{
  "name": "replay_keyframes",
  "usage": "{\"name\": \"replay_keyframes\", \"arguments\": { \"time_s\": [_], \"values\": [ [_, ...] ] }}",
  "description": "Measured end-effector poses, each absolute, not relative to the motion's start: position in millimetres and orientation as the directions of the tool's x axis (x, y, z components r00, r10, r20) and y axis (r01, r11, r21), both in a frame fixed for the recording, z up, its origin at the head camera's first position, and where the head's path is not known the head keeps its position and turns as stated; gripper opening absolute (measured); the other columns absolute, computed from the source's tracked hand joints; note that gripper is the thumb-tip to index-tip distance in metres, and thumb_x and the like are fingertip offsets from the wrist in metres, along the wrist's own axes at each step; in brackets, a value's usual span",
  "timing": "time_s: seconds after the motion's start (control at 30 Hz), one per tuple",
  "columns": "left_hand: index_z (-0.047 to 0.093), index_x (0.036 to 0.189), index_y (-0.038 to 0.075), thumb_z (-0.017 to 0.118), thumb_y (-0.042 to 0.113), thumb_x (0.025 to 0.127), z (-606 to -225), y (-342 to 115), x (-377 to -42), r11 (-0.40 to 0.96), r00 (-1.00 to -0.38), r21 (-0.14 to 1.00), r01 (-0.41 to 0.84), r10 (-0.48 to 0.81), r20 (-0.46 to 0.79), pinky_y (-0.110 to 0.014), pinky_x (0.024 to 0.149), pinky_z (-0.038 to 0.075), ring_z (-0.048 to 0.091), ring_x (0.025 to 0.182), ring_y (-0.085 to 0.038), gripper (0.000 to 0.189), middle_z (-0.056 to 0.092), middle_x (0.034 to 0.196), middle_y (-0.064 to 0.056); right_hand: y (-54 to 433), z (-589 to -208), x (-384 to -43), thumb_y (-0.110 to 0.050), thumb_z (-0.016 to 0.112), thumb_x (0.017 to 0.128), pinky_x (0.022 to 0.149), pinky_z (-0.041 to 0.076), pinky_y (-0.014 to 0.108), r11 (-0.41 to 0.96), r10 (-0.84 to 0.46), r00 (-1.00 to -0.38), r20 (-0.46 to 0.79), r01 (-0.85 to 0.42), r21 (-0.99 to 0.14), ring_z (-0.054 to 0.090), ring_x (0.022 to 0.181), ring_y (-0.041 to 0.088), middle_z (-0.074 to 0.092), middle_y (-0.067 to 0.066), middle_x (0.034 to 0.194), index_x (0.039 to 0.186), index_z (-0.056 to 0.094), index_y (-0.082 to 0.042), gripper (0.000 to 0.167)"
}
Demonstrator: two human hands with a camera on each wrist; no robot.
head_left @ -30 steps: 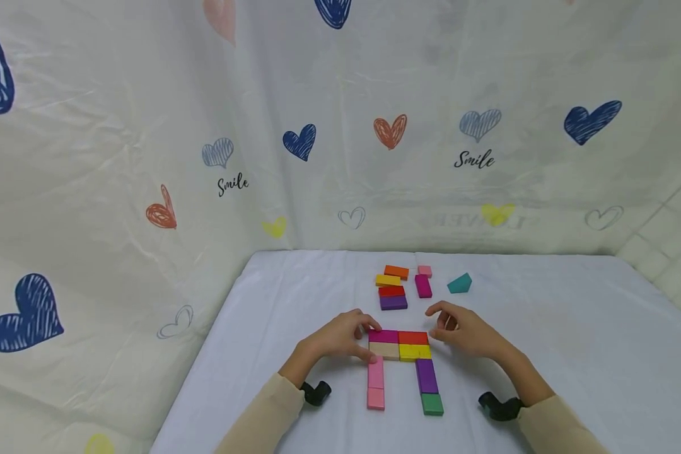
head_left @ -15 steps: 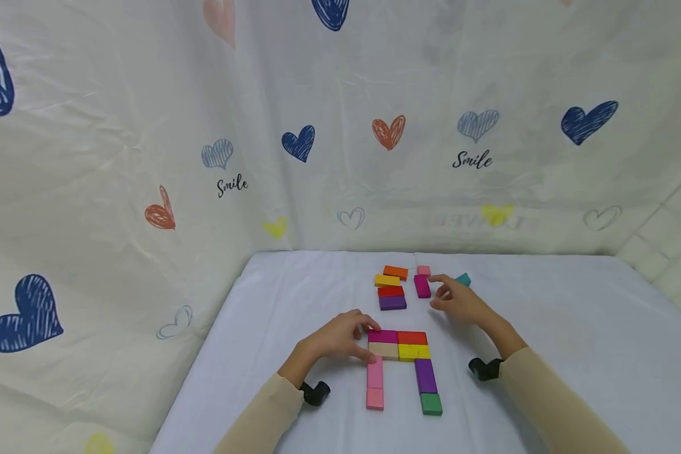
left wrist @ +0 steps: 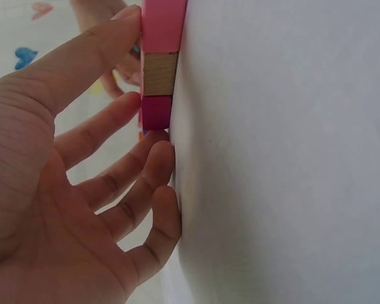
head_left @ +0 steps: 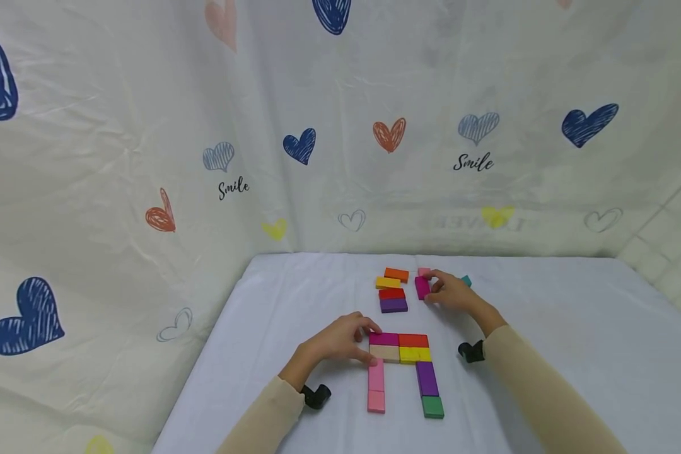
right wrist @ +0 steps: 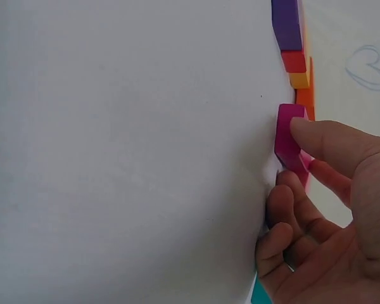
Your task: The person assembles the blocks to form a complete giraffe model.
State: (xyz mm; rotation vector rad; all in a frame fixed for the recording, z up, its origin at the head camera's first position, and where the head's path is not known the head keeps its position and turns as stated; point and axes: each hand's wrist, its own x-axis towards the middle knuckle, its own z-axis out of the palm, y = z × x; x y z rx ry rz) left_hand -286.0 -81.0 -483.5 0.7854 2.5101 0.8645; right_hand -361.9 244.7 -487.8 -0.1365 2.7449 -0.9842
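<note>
While the right hand (head_left: 454, 293) pinches a magenta block (head_left: 422, 288) toward the far edge of the tabletop (head_left: 579, 328), the left hand (head_left: 336, 338), fingers spread, touches a pink block (head_left: 376, 377) among nearer blocks (head_left: 414, 356).

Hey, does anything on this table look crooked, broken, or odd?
Just one small thing: at the back, the orange block sits slightly skewed beside the yellow block, their ends out of line. I see no obvious damage.

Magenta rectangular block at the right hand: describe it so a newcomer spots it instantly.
On the white cloth-covered table, find the far loose coloured blocks. There the right hand touches the magenta rectangular block, just in front of a light pink block. Among those, it alone is magenta.
</note>
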Motion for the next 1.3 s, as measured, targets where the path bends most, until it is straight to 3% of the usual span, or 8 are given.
{"name": "replay_keyframes", "arguments": {
  "time_s": [0.63, 0.87, 1.03, 1.3],
  "values": [
    [0.066, 0.127, 0.031, 0.089, 0.034, 0.079, -484, -81, -286, 0.652, -0.777, 0.655, 0.382, 0.61, -0.153, -0.021, 0.075, 0.053, 0.056, 0.101, -0.01, 0.053, 0.06, 0.113, 0.01, 244, -484, -367, -0.027, 0.082, 0.086, 0.075, 0.051, 0.029, 0.757, -0.146, -0.954, -0.262, 0.063, -0.651, 0.054, 0.091, 0.023, 0.056, 0.011, 0.097, 0.139, 0.044, -0.009, 0.068],
    [0.067, 0.126, 0.033, 0.089, 0.037, 0.078, -487, -82, -288, 0.656, -0.779, 0.65, 0.385, 0.609, -0.153, -0.021, 0.077, 0.052, 0.055, 0.101, -0.008, 0.053, 0.06, 0.113, 0.011, 245, -482, -354, -0.027, 0.086, 0.082, 0.086, 0.058, 0.037, 0.775, -0.177, -0.946, -0.272, 0.036, -0.631, 0.056, 0.103, 0.026, 0.058, 0.014, 0.109, 0.133, 0.046, -0.007, 0.068],
    [0.066, 0.126, 0.034, 0.089, 0.039, 0.078, -488, -81, -288, 0.66, -0.782, 0.65, 0.378, 0.603, -0.158, -0.022, 0.076, 0.053, 0.055, 0.101, -0.008, 0.053, 0.06, 0.114, 0.011, 251, -482, -337, -0.029, 0.088, 0.08, 0.094, 0.057, 0.044, 0.788, -0.204, -0.95, -0.235, -0.017, -0.615, 0.054, 0.11, 0.029, 0.057, 0.017, 0.119, 0.128, 0.047, -0.003, 0.068],
    [0.067, 0.126, 0.034, 0.089, 0.039, 0.078, -486, -80, -287, 0.667, -0.785, 0.649, 0.366, 0.596, -0.17, -0.022, 0.076, 0.053, 0.056, 0.102, -0.009, 0.053, 0.06, 0.114, 0.011, 258, -487, -314, -0.033, 0.09, 0.076, 0.083, 0.059, 0.038, 0.765, -0.192, -0.961, -0.197, -0.021, -0.643, 0.053, 0.106, 0.026, 0.056, 0.017, 0.124, 0.13, 0.047, -0.004, 0.074]
  ]
}}
